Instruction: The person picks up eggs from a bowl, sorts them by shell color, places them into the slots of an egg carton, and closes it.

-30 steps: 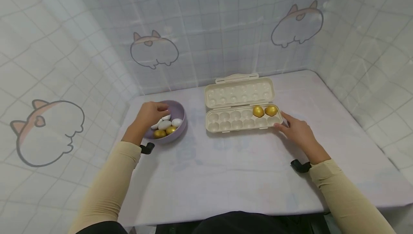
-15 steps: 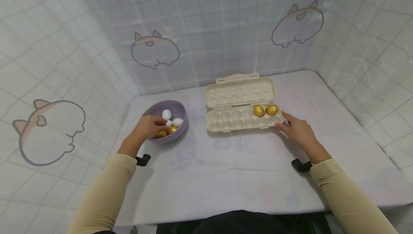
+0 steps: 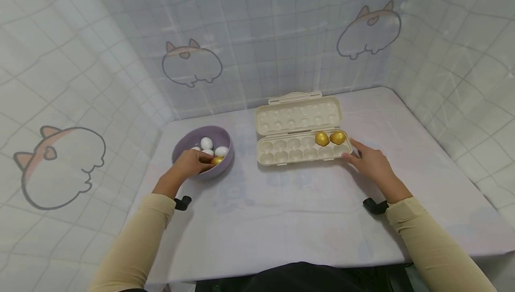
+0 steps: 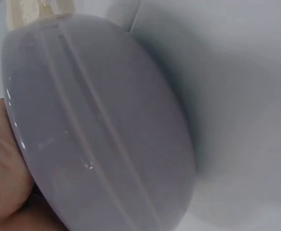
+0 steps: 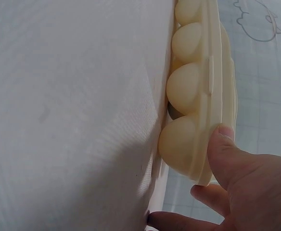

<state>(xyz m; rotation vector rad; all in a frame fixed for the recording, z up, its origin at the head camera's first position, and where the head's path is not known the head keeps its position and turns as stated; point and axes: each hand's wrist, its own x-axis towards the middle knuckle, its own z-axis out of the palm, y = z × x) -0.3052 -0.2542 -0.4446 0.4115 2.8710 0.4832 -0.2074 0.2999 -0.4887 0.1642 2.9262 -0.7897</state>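
My left hand (image 3: 190,165) reaches over the near rim of a purple bowl (image 3: 222,136), its thumb and fingertips at either side of a golden egg (image 3: 217,161). Several white eggs (image 3: 207,143) lie in the bowl around it. In the left wrist view, the bowl's outer wall (image 4: 102,120) hides the fingertips. My right hand (image 3: 371,163) grips the right end of an open cream egg carton (image 3: 277,159); its thumb presses the carton rim (image 5: 212,139) in the right wrist view. Two golden eggs (image 3: 322,138) sit side by side in the carton's back row, at the right.
The carton's lid (image 3: 299,115) lies back toward the tiled-pattern wall sheet (image 3: 257,59). A white cloth covers the table (image 3: 273,220), and its near edge runs in front of the person's body.
My left hand has shifted from the white eggs to the golden egg at the bowl's near side, and a white egg shows behind it. The right hand and carton stay in place.
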